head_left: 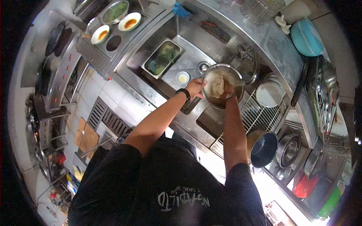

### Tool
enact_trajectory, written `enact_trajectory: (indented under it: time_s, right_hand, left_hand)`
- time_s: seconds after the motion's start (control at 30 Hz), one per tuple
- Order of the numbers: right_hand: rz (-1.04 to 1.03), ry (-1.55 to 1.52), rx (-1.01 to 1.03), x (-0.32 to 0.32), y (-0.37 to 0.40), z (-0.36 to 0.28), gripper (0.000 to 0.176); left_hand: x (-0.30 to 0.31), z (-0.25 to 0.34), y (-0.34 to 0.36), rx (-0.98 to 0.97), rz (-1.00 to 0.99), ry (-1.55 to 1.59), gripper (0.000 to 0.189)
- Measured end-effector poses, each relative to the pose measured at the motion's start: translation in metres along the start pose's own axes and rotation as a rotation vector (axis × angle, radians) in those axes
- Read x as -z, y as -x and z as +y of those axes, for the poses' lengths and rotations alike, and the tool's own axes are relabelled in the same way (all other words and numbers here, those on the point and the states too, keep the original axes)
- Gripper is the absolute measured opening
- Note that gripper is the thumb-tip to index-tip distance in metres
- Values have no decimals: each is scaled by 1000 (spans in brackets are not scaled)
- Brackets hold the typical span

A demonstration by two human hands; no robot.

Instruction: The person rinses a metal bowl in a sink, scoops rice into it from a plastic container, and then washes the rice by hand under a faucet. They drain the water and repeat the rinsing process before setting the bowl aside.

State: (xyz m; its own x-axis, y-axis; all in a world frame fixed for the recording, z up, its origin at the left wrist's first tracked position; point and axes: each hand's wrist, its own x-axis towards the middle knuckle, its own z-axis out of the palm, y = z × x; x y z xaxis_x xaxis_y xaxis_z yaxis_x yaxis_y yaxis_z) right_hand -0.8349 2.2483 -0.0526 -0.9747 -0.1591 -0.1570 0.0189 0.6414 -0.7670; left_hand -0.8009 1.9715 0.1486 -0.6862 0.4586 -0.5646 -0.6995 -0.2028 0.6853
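A round metal bowl [211, 71] is over the sink's right part, tilted toward me. My left hand [195, 88], with a dark band at the wrist, grips the bowl's left rim. Down inside the bowl is my right hand [228, 90], its fingers mostly hidden. It touches a pale, beige-white mass [216, 85] whose kind I cannot make out. Just left of the bowl, a small white dish [183, 77] with something yellowish sits on the sink floor. Farther left stands a rectangular metal pan [163, 58] with greenish contents and liquid.
A faucet [247, 52] stands behind the bowl. On the right, stacked white plates [269, 94] rest on a wire rack [260, 113], with a deep dark pot [264, 149] nearer me. Two bowls with brown sauce [101, 34] stand on the left counter. A turquoise container [306, 37] is at upper right.
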Motion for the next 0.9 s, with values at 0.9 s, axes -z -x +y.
enact_trajectory:
  time_s: [0.9]
  right_hand:
    - [-104,367,-190,19,16,-55,58]
  left_hand:
    - [-1,-1,-1,6,51,-26,28]
